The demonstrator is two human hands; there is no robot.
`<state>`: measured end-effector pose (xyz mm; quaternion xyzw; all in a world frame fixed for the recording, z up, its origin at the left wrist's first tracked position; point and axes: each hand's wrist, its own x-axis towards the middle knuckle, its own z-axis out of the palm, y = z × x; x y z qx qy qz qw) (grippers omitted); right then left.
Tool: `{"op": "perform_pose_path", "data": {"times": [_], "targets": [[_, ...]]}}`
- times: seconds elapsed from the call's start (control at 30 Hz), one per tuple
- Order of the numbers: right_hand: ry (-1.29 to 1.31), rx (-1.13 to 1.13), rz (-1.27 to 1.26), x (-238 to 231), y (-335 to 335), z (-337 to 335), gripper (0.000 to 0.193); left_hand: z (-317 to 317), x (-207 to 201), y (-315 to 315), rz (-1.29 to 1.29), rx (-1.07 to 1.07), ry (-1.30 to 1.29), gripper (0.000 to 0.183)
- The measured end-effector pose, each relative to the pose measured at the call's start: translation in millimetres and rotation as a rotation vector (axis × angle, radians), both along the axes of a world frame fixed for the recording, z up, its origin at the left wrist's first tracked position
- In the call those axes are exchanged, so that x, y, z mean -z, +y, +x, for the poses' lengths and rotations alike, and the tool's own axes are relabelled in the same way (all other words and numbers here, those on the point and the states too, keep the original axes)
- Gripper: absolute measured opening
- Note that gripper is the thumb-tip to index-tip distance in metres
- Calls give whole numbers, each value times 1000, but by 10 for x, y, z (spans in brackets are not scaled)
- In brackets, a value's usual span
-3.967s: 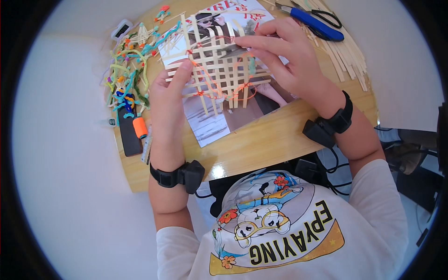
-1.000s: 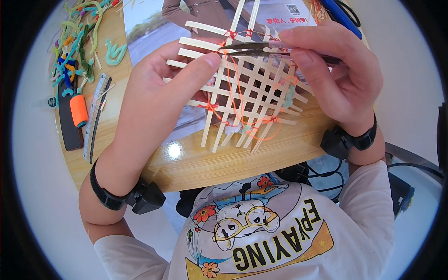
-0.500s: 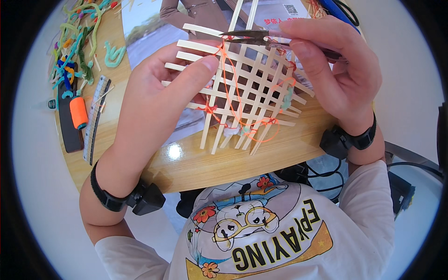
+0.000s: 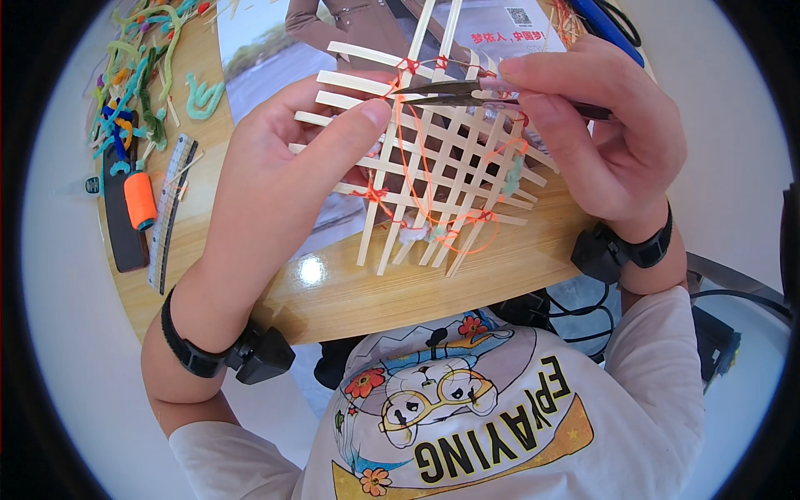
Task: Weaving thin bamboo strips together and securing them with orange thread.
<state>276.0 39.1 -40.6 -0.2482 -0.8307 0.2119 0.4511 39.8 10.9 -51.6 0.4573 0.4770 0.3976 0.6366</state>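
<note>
White wall and floor round the rim of the view. Pale wooden table (image 4: 358,304), its edge bowing from the left side down across the middle of the frame. Large printed poster (image 4: 262,62) flat on it, upper middle.

Spool (image 4: 139,196) at left, wound with bright orange thread, on or against a dark flat strip (image 4: 132,242). Ruler (image 4: 169,217) just right of it. Tangled pile of pipe cleaners (image 4: 133,71), upper left; one pale-blue bent piece (image 4: 202,98) lies apart from it. Blue handle (image 4: 606,25) at the upper right.

Wood shows between ruler and left forearm, also along the near edge below the work. White printed shirt (image 4: 500,400) just beyond that edge, bottom of frame.

Woven lattice (image 4: 437,154) of pale flat strips held up, upper middle, tilted, over poster and table; red ties, fluffy bits and a loose orange strand (image 4: 403,142) on it. Left hand (image 4: 292,146) clamped on its left side, thumb on top, fingers behind. Right hand (image 4: 637,125) pinched on a slim dark two-pronged tool (image 4: 450,87); prongs slightly apart, tips by the lattice's upper-left corner. Cannot tell whether they grip the strand.
</note>
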Motion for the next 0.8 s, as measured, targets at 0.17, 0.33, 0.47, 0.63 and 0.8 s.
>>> {"op": "perform_pose_path", "data": {"times": [0.17,0.33,0.47,0.63,0.8], "targets": [[-34,39,53,-9,-23,-46,18,0,4,2,-8,2,17,31],[-203,31,81,-148,20,28,17,-18,11,5,11,8,34,30],[-452,53,10,-312,-18,-79,17,-15,6,0,2,5,26,30],[-29,150,21,58,7,81,18,-3,8,-4,6,5,3,30],[-377,91,-14,-305,-18,-105,18,-13,23,-4,7,3,19,30]]}}
